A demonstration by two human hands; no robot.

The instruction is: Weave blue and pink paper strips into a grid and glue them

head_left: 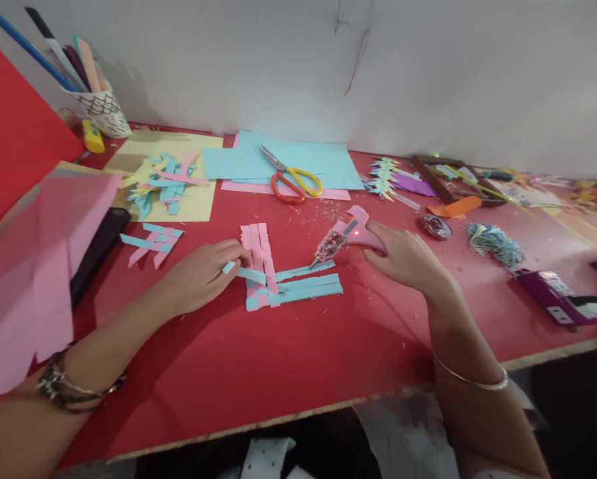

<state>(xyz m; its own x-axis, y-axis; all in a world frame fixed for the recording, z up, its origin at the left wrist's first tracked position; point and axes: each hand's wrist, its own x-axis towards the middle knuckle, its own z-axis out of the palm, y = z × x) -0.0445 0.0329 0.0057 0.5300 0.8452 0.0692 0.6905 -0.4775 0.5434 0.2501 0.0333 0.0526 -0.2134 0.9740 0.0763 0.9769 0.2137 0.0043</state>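
Note:
Pink paper strips (258, 243) and blue paper strips (313, 286) cross in a woven corner on the red tabletop. My left hand (211, 269) is closed at the weave's left side, with one short blue strip (251, 274) between its fingers, lifted over the pink ones. In my right hand (403, 256) is a pink hot glue gun (358, 231), its red light lit. The gun's nozzle points down to the left, close to the upper blue strip; I cannot tell whether it touches.
Scissors (291, 179) with red and yellow handles lie on blue paper sheets (318, 150) behind the weave. A small woven piece (153, 245) and cut strips (166, 183) are at left, near a pen cup (104, 110). A purple box (552, 296) and tinsel bundle (495, 245) are at right.

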